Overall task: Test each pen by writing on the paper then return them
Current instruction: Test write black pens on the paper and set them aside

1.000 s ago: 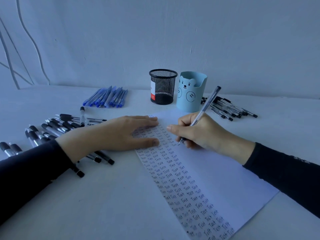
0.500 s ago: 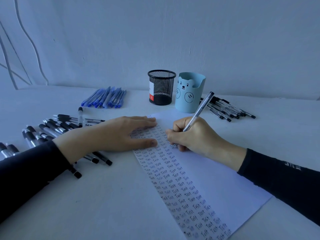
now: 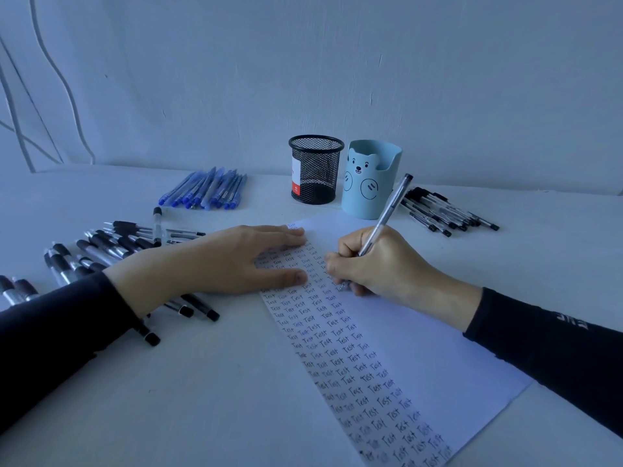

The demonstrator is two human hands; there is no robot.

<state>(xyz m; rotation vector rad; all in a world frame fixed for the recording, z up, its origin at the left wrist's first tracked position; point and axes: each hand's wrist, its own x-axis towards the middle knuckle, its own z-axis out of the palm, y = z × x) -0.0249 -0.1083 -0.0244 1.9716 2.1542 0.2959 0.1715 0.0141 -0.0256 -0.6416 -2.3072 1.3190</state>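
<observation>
While left hand (image 3: pixel 229 261) lies flat on paper (image 3: pixel 421 348), right grip (image 3: pixel 381 264) (fingers curled) clamps the pen (image 3: pixel 391 205).

left hand (image 3: pixel 236 261) flat, fingers straight; right hand (image 3: pixel 381 264) grips pen (image 3: pixel 387 214).

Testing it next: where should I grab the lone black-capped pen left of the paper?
Pinch the lone black-capped pen mid-barrel from above, fingers on its long sides: it lies flat, pointing away, other pens crowding its near end.
</observation>
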